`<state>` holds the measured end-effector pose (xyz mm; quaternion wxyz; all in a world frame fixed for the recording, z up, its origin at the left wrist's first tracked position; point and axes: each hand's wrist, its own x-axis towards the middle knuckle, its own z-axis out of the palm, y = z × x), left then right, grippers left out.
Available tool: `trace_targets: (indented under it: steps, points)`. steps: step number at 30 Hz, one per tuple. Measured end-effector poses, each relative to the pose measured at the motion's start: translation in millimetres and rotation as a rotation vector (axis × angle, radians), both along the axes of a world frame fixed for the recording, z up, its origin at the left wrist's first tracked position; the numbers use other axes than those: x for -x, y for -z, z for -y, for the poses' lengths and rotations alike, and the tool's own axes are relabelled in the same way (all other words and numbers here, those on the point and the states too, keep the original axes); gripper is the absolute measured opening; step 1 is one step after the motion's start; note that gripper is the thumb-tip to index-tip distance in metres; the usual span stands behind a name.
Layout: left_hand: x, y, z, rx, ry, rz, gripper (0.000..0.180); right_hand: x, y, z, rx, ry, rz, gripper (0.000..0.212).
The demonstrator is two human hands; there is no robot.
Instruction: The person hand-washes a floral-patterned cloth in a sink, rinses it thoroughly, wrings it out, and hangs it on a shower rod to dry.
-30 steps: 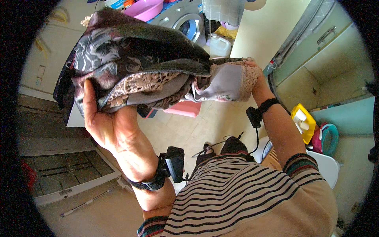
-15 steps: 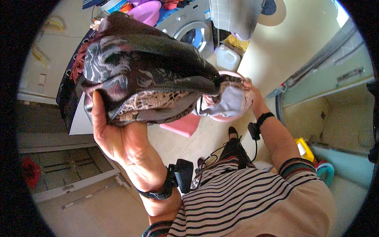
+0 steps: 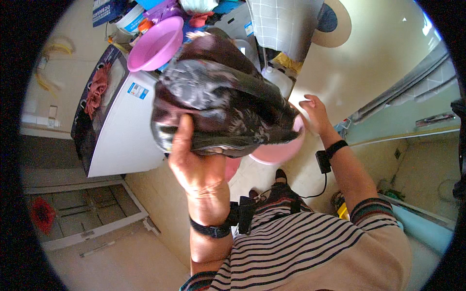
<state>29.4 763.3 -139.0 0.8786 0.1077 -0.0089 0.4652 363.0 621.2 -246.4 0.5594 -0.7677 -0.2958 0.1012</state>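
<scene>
Taking the white appliance (image 3: 124,133) as landmark, you hold the dark floral garment (image 3: 218,97) bunched immediately right of it, your left hand (image 3: 201,167) closed on the fabric, thumb on the near face. Change noted: your right hand (image 3: 316,115) gripped the garment's pale lace end half a second ago; it is now empty, fingers loosely parted, well right of the appliance and just beside the cloth. The garment has also shifted right, baring more of the appliance. Consequence, in my judgement: your left hand alone supports the load. A pale pink basin (image 3: 279,153), right of the appliance, is partly hidden by the garment; a purple basin (image 3: 158,46) sits at the appliance's upper right corner
</scene>
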Motion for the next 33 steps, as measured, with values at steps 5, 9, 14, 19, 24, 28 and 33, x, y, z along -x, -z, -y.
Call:
trace_targets:
  steps: [5,9,14,19,24,28,33]
  points:
    - [115,33,6,-0.108,-0.024,-0.086,0.043,197,-55,-23,-0.210,-0.321,-0.091,0.046]
    - [139,39,4,-0.228,-0.032,-0.119,0.049,271,-79,-38,-0.198,-0.455,-0.124,0.051]
    - [117,34,-11,-0.258,-0.071,-0.206,0.054,277,-105,-75,-0.329,-0.587,0.015,0.060]
    - [123,28,-21,-0.363,-0.059,-0.281,0.050,291,-128,-89,-0.250,-0.536,-0.142,0.051]
    - [118,17,-33,-0.422,0.061,-0.311,0.056,283,-161,-77,-0.181,-0.570,-0.224,0.045]
    - [114,10,-39,-0.461,0.123,-0.353,0.056,280,-179,-74,-0.156,-0.565,-0.188,0.049]
    - [103,2,-45,-0.502,0.168,-0.426,0.060,277,-190,-65,-0.225,-0.554,-0.215,0.054]
